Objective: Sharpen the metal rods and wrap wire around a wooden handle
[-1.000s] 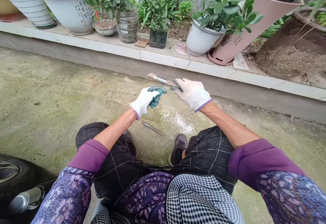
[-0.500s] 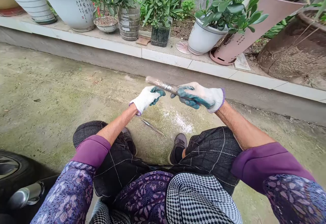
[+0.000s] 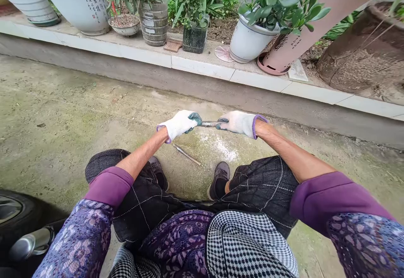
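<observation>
A short grey-brown rod (image 3: pixel 208 124) with a shiny silvery wrapping is held level between my two gloved hands, above the ground. My left hand (image 3: pixel 183 123), in a white glove with green coated fingers, closes round the rod's left end. Round the right end my right hand (image 3: pixel 238 123) is closed, in a matching glove with a purple cuff. Both ends of the rod are hidden in the fingers. Below my left hand, a thin stick-like tool (image 3: pixel 187 154), silvery at one end and brown at the other, lies on the concrete. White powder (image 3: pixel 225 149) is scattered beneath my right hand.
Several potted plants, among them a white pot (image 3: pixel 252 40) and a pink pot (image 3: pixel 285 48), stand on a low tiled ledge (image 3: pixel 202 68) ahead. My shoes (image 3: pixel 220 177) flank the tool. A black tyre (image 3: pixel 19 212) and a metal cylinder (image 3: pixel 31 244) are at lower left.
The rod was tilted and held only by my right hand, its left end free. Now it is lower and level, and my left hand has taken hold of that end.
</observation>
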A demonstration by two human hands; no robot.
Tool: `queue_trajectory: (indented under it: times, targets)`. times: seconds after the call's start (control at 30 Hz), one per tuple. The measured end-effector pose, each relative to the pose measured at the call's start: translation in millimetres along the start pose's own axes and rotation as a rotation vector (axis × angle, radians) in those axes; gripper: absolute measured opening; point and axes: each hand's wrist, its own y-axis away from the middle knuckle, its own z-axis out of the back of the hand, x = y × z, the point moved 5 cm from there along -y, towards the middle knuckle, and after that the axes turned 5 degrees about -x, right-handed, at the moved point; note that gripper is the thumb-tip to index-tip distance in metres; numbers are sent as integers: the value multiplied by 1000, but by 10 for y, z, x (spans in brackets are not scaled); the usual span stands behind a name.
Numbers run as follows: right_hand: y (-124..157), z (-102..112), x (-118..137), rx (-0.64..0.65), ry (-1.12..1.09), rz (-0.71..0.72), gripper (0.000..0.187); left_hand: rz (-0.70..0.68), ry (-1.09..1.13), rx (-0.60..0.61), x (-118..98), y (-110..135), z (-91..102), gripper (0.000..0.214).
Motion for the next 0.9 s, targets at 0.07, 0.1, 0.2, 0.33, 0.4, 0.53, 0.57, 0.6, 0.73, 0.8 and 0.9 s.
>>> queue_trajectory:
  times: [0.07,0.1,0.2,0.33,0.4,0.53,0.57,0.6,0.73,0.8,0.9]
  targets:
    - [-69,49,-29,-48,56,-34,36,19,38,-4,7,24,-50,12]
    - [-95,78,-41,-72,82,-50,37,19,45,0,6,35,-74,15]
    - [-141,181,-56,-159,151,-88,40,30,129,7,7,54,-115,20]
    - [-133,301,12,-254,-26,-104,31,46,299,-12,21,49,-100,19]
    - [-93,315,59,-236,-281,-152,29,58,312,-18,42,32,-78,18]
    - [33,282,202,-91,-701,-113,39,61,288,-63,77,-33,39,16]
    - [65,275,239,-43,-753,-59,45,58,276,-79,80,-52,83,15]
    - [95,263,266,10,-782,-8,51,48,259,-94,77,-68,128,13]
    - [197,128,281,287,-685,56,57,-42,159,-73,8,-90,246,12]
    - [216,48,237,353,-518,13,48,-55,90,-46,-24,-68,242,13]
    - [151,24,146,216,-253,-58,33,-4,20,-26,-37,-17,172,11]
